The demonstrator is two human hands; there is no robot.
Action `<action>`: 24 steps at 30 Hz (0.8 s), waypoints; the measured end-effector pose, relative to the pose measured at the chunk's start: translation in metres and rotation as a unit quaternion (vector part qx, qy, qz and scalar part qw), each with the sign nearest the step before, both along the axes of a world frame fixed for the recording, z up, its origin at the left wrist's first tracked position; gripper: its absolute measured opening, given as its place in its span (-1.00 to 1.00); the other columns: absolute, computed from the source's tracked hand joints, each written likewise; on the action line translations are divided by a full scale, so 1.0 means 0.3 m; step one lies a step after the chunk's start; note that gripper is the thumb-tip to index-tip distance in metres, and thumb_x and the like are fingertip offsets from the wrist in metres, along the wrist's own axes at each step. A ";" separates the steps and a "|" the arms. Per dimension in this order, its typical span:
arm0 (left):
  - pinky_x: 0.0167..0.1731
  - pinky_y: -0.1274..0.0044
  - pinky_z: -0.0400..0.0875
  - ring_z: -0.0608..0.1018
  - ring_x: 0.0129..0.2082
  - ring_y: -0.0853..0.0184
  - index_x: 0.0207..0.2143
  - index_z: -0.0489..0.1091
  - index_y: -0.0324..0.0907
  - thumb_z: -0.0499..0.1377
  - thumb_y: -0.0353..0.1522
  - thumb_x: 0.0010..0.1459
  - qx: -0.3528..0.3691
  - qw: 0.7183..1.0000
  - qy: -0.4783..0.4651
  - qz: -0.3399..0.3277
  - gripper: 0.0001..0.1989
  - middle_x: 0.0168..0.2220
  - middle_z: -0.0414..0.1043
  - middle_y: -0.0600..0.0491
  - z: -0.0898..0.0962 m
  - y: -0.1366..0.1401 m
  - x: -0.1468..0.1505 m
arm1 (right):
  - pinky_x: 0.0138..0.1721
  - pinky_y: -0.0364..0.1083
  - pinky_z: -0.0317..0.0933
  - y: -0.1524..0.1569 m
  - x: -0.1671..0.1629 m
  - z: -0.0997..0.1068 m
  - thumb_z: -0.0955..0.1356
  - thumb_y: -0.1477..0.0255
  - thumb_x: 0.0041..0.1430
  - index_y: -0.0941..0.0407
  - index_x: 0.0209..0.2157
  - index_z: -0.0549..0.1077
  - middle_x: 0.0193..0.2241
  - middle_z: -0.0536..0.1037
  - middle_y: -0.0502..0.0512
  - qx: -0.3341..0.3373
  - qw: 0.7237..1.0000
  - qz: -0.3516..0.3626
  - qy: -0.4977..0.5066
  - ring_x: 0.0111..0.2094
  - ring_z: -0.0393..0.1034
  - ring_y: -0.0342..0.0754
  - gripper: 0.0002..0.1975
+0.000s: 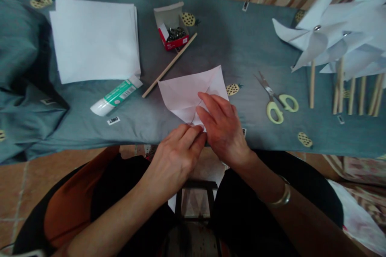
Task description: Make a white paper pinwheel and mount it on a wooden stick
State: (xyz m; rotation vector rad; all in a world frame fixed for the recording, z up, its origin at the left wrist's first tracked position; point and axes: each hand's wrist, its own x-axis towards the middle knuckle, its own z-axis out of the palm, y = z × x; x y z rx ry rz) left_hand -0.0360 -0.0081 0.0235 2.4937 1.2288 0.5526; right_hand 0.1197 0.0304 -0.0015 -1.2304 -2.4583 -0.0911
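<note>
A white paper square (187,88) with crease lines and a cut lies in front of me near the table's front edge. My left hand (180,148) has its fingers closed on the paper's near corner; the fingertips are partly hidden. Over the right part of the paper is my right hand (223,126), its thumb and fingers bent and pressing a flap toward the middle. Just beyond the paper's left corner lies a thin wooden stick (170,65). Behind the stick stands an opened red box (176,43) of small metal fasteners.
A stack of white paper (96,42) lies at the back left, with a glue stick (116,95) at its near edge. Scissors (276,100) with pale green handles rest to the right. Several white paper pinwheels (319,40) on sticks lie at the far right. Greenish cloth (241,48) covers the table.
</note>
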 end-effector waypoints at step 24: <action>-0.20 0.37 0.53 0.45 -0.17 0.21 0.03 0.32 -0.38 0.08 -0.52 0.23 0.032 0.999 0.015 -0.020 -0.69 -0.10 0.45 -0.14 -0.025 -0.011 -0.013 | 0.18 0.21 0.15 0.250 0.082 -0.039 0.26 0.42 0.24 0.11 0.20 0.23 0.16 0.39 0.23 -0.126 0.974 -0.081 0.168 0.17 0.25 0.14 -0.52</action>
